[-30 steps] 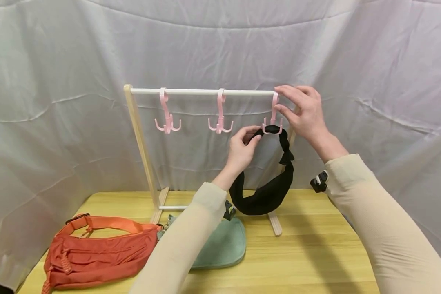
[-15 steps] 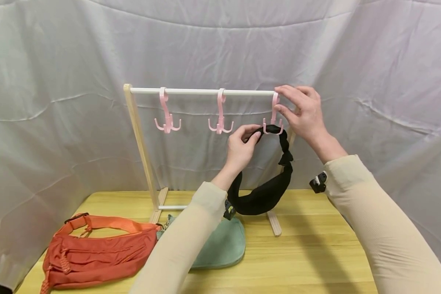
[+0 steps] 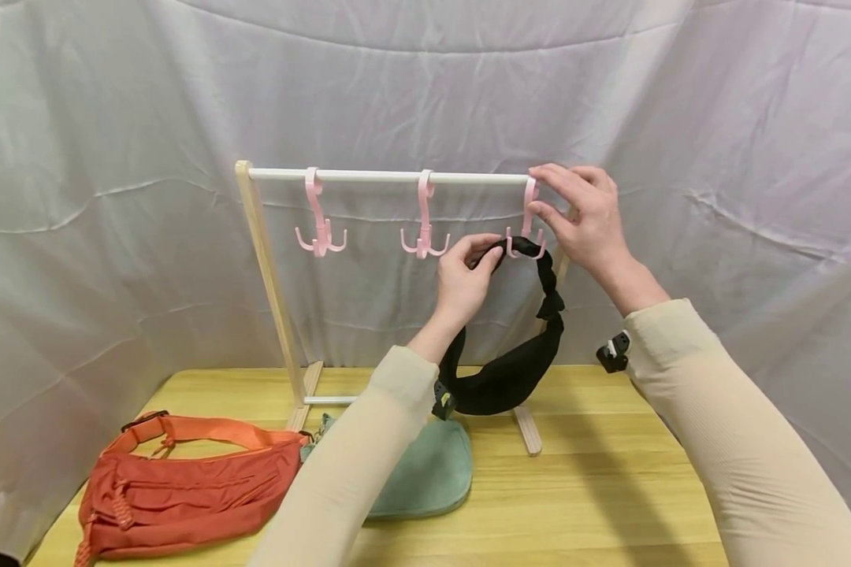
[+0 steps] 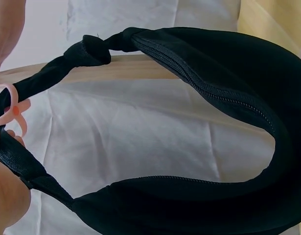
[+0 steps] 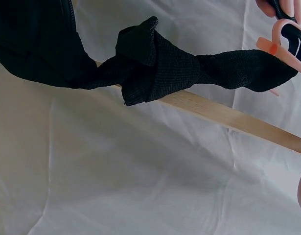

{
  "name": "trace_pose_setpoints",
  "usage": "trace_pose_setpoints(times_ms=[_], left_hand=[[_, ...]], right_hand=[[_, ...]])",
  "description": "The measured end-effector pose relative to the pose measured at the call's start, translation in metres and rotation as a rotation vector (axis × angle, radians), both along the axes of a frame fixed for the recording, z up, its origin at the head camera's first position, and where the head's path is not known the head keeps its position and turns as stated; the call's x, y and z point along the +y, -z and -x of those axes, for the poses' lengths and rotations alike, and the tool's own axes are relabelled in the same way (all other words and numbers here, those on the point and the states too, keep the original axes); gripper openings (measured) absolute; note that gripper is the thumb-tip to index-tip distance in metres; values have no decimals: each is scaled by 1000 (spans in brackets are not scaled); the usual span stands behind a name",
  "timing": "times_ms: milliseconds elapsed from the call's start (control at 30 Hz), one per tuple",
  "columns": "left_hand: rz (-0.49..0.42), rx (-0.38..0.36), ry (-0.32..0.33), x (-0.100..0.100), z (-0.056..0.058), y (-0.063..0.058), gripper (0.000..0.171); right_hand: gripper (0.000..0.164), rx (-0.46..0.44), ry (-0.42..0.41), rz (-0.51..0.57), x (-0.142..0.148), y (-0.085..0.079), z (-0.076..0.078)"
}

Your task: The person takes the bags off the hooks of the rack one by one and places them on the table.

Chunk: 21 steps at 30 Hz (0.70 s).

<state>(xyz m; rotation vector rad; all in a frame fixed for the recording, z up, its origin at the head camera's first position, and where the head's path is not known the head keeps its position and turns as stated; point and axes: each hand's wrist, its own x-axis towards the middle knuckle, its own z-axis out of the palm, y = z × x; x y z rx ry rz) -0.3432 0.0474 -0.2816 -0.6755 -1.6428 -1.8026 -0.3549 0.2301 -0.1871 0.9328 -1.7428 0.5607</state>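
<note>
A black zippered bag (image 3: 503,386) hangs by its knotted strap (image 3: 549,276) at the right end of the rail. My left hand (image 3: 462,282) pinches the strap just left of the rightmost pink hook (image 3: 528,211), between thumb and fingers. Up at the rail, my right hand (image 3: 587,213) grips the top of that hook. In the left wrist view, the strap passes among the hook's prongs (image 4: 14,111), and the bag's zipper (image 4: 204,90) shows along its edge. The right wrist view has the strap's knot (image 5: 152,66) close up, with the strap bending at the pink prongs.
Two more pink hooks, one left (image 3: 319,216) and one central (image 3: 425,216), hang from the white rail (image 3: 369,176) of a wooden stand (image 3: 269,276). A red-orange waist bag (image 3: 191,492) and a green pouch (image 3: 429,476) lie on the wooden table (image 3: 574,504). Grey cloth (image 3: 425,87) backs everything.
My left hand has risen slightly, lifting the strap a little higher among the rightmost hook's prongs. The right hand stays at the top of that hook.
</note>
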Motion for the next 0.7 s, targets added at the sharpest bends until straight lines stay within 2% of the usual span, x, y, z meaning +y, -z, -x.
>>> trace_pose_setpoints(times_ms=[400,700], left_hand=[[-1,4,18,-1,-3,-12,19],[25,10,-8,-1,-1,-15,18]], right_hand=[[46,25,0,-11,0,0,0],[46,22,-6,-9,-1,2,0]])
